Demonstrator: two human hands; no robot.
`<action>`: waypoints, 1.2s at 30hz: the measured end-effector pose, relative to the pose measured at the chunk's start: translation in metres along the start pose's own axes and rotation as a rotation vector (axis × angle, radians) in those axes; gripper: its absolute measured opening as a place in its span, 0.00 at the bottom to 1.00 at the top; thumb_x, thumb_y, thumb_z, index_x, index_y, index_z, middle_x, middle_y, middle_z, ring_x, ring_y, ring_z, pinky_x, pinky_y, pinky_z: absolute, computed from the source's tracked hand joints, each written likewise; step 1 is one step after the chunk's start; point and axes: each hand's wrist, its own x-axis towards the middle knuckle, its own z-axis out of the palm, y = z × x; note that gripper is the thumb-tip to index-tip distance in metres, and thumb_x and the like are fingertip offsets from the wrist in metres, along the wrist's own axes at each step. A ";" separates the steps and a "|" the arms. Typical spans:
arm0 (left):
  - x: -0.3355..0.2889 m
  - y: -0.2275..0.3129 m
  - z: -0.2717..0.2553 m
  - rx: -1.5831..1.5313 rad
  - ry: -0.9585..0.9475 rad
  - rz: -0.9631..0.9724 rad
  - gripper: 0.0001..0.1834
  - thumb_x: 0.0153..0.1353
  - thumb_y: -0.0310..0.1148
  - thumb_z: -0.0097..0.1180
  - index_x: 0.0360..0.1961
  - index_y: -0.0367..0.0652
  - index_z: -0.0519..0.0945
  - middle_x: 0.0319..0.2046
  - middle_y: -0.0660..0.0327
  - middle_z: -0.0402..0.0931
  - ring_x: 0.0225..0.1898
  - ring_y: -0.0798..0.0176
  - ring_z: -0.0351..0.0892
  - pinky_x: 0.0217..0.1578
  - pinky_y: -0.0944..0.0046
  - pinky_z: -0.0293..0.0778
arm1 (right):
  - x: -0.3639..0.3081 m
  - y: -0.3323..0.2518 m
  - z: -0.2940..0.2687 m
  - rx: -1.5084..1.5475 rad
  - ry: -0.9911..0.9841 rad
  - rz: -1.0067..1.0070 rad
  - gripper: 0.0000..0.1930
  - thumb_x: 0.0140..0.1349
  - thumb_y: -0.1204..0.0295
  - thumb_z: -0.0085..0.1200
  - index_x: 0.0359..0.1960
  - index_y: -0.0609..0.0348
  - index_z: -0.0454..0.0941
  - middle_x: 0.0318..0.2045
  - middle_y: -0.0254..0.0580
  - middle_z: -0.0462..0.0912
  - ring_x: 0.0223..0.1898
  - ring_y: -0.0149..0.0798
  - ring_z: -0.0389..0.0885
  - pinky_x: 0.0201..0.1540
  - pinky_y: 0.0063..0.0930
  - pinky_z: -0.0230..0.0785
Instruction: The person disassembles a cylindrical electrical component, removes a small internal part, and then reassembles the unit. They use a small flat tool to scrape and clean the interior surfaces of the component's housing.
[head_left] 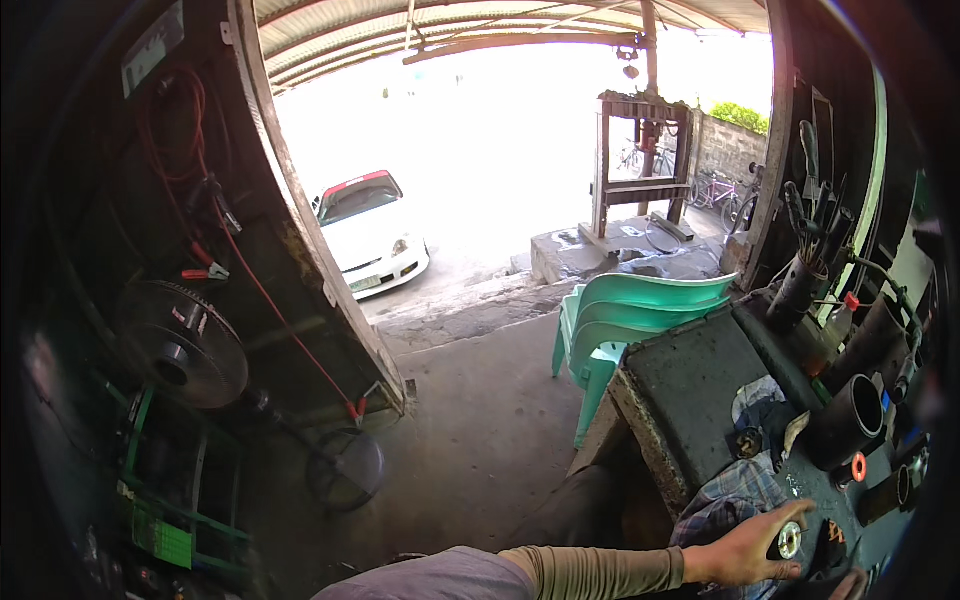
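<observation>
My left hand [745, 548] reaches across the bench at the lower right, its sleeve pushed along the forearm. Thumb and forefinger curve around a small round metal part [789, 540] with a shiny ring-like face. A bit of my right hand [850, 586] shows at the lower edge, close to the left thumb; most of it is cut off and its fingers cannot be made out. Beside the left hand lies a crumpled plaid cloth [735, 490]. A small brownish piece [833, 534] is just right of the metal part.
Dark upright pipes [845, 425] and a tool holder [797, 290] crowd the right of the bench [690, 380]. Stacked green chairs [640, 300] stand beyond it. A fan [185, 345] is at left. Outside are a press frame [645, 185] and a white car [375, 240].
</observation>
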 end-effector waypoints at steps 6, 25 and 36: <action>0.005 0.013 -0.012 -0.056 -0.101 -0.073 0.40 0.65 0.41 0.72 0.72 0.36 0.68 0.66 0.42 0.76 0.69 0.40 0.76 0.69 0.48 0.70 | -0.020 -0.048 -0.007 -0.075 -0.192 -0.077 0.17 0.82 0.64 0.56 0.47 0.73 0.82 0.41 0.58 0.86 0.42 0.53 0.85 0.50 0.40 0.79; -0.003 0.012 -0.044 0.096 -0.049 -0.019 0.40 0.61 0.43 0.80 0.70 0.39 0.77 0.61 0.50 0.84 0.61 0.57 0.85 0.63 0.56 0.79 | -0.017 -0.046 0.016 -0.229 -0.233 -0.544 0.09 0.65 0.78 0.67 0.45 0.63 0.86 0.34 0.50 0.86 0.33 0.57 0.83 0.38 0.46 0.74; 0.003 0.011 -0.034 0.065 -0.083 0.029 0.39 0.59 0.42 0.82 0.67 0.36 0.80 0.57 0.51 0.87 0.58 0.58 0.87 0.61 0.58 0.79 | -0.020 -0.066 0.003 -0.367 -0.316 -0.585 0.21 0.51 0.78 0.68 0.50 0.57 0.90 0.29 0.37 0.73 0.27 0.42 0.72 0.30 0.36 0.65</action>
